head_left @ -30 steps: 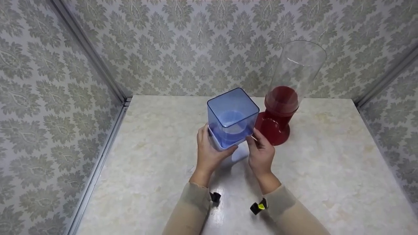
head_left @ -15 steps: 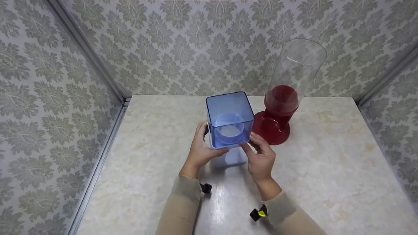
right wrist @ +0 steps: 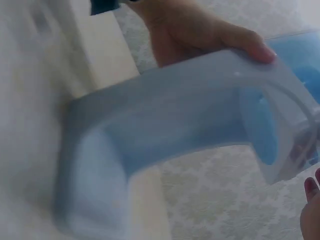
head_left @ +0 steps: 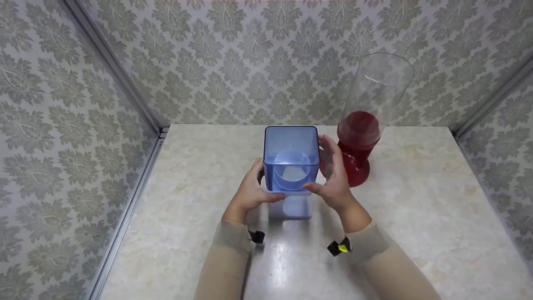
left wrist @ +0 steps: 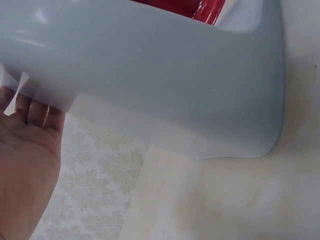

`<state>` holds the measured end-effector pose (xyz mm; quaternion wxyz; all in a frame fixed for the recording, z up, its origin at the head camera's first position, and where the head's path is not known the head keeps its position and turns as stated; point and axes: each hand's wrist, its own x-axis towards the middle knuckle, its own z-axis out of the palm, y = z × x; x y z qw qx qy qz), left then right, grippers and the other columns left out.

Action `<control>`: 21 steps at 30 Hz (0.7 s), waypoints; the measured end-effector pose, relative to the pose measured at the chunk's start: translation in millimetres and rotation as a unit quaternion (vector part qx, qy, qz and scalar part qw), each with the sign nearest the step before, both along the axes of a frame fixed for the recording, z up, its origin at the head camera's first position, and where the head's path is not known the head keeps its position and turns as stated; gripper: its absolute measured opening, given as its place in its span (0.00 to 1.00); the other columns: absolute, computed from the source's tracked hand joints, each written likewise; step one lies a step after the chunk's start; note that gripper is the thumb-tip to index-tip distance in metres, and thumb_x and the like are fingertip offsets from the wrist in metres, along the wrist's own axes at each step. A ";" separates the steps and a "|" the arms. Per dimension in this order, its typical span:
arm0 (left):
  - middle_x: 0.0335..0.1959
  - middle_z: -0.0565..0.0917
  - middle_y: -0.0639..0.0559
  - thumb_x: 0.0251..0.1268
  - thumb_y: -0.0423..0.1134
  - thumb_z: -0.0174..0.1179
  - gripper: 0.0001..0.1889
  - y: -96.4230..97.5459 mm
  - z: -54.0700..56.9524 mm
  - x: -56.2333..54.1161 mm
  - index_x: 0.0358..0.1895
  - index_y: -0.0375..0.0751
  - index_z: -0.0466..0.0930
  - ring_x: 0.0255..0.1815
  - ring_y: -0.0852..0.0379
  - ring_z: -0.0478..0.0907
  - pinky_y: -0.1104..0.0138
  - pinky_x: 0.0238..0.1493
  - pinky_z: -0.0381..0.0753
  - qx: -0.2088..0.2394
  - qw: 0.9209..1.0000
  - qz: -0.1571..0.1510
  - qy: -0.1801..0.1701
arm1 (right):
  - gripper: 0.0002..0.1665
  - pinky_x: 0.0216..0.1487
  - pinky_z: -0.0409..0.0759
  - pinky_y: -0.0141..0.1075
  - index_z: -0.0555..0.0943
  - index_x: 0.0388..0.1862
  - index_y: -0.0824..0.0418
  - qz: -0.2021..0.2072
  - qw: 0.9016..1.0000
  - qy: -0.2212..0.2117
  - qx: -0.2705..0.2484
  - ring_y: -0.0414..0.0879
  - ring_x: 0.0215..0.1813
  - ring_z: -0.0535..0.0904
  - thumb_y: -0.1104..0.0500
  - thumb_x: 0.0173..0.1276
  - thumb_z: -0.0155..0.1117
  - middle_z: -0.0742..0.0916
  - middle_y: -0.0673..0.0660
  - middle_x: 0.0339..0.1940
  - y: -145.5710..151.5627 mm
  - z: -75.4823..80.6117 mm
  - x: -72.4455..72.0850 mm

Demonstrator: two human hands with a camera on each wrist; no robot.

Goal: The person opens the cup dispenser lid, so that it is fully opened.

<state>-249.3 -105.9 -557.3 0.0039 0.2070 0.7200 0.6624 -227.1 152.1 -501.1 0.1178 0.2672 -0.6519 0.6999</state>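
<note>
In the head view both hands hold a dispenser-like piece: a translucent blue square container (head_left: 291, 141), open at the top, on a white C-shaped stand (left wrist: 165, 90). A round blue opening shows under the container in the right wrist view. My left hand (head_left: 248, 189) grips the lower left side, its thumb along the front edge. My right hand (head_left: 336, 179) is on the right side, thumb at the front corner and fingers reaching up and back. Whether the stand's foot touches the table is hard to tell.
Just behind on the right stands a glossy red base (head_left: 359, 156) with a clear cylinder (head_left: 381, 79) rising from it, leaning right in view. The pale marbled table (head_left: 200, 166) ends at patterned walls (head_left: 258, 54) at the back and sides.
The blue container and stand have turned until they face me squarely, and have come slightly nearer. My left hand has moved left and toward me; the right fingers have slid up along the side.
</note>
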 end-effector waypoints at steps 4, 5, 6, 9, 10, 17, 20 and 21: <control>0.73 0.78 0.48 0.38 0.42 0.92 0.61 -2.2 1.7 -1.4 0.85 0.48 0.72 0.73 0.50 0.78 0.53 0.84 0.73 0.004 1.000 -0.013 -0.010 | 0.96 0.90 0.70 0.40 0.42 0.96 0.59 0.052 0.997 -0.032 0.049 0.55 0.90 0.64 0.21 0.46 0.90 0.65 0.63 0.92 -3.2 24.9 -19.4; 0.74 0.78 0.48 0.39 0.42 0.92 0.61 -2.4 2.3 -2.1 0.85 0.48 0.71 0.74 0.49 0.78 0.53 0.84 0.74 0.004 1.000 -0.015 -0.010 | 0.94 0.88 0.73 0.41 0.44 0.96 0.57 0.054 0.996 -0.038 0.057 0.55 0.87 0.66 0.22 0.46 0.90 0.68 0.61 0.90 -4.4 26.3 -23.0; 0.74 0.78 0.48 0.39 0.42 0.93 0.61 -2.5 3.2 -3.0 0.85 0.48 0.71 0.74 0.49 0.78 0.53 0.84 0.74 0.004 1.000 -0.016 -0.011 | 0.91 0.86 0.75 0.41 0.47 0.95 0.56 0.053 0.996 -0.045 0.059 0.55 0.85 0.70 0.23 0.47 0.91 0.72 0.59 0.87 -5.9 26.2 -26.1; 0.74 0.79 0.49 0.41 0.41 0.93 0.60 -0.6 1.2 -3.3 0.85 0.49 0.72 0.74 0.50 0.78 0.54 0.84 0.74 0.011 1.000 -0.018 -0.015 | 0.81 0.80 0.82 0.38 0.54 0.92 0.54 0.042 0.997 -0.052 0.035 0.53 0.78 0.77 0.30 0.51 0.91 0.80 0.54 0.80 -9.8 17.7 -28.2; 0.74 0.78 0.49 0.42 0.41 0.93 0.60 -0.4 0.8 -3.4 0.85 0.49 0.72 0.74 0.50 0.78 0.55 0.84 0.74 0.012 1.000 -0.020 -0.015 | 0.79 0.79 0.82 0.38 0.54 0.91 0.55 0.040 0.998 -0.047 0.023 0.53 0.77 0.77 0.30 0.52 0.90 0.80 0.54 0.79 -11.5 15.2 -28.3; 0.79 0.78 0.48 0.41 0.38 0.92 0.63 -1.1 5.4 5.9 0.87 0.47 0.68 0.80 0.47 0.75 0.49 0.90 0.67 0.024 0.999 -0.013 -0.021 | 0.81 0.76 0.84 0.38 0.54 0.90 0.61 0.044 0.998 -0.028 -0.018 0.48 0.74 0.79 0.28 0.53 0.89 0.82 0.50 0.75 -21.7 9.6 -27.1; 0.81 0.79 0.46 0.39 0.46 0.95 0.69 5.1 7.4 9.6 0.90 0.48 0.63 0.81 0.46 0.74 0.47 0.90 0.66 0.028 0.999 -0.004 -0.024 | 0.82 0.75 0.84 0.38 0.55 0.89 0.63 0.042 0.999 -0.018 -0.022 0.47 0.73 0.80 0.26 0.52 0.89 0.83 0.50 0.73 -22.2 11.4 -26.4; 0.80 0.79 0.46 0.39 0.50 0.95 0.70 8.2 6.9 10.2 0.90 0.48 0.62 0.80 0.47 0.75 0.48 0.89 0.67 0.029 0.999 0.003 -0.026 | 0.81 0.75 0.84 0.38 0.55 0.89 0.63 0.041 0.999 -0.014 -0.023 0.47 0.72 0.80 0.25 0.52 0.89 0.83 0.50 0.73 -21.9 12.1 -26.4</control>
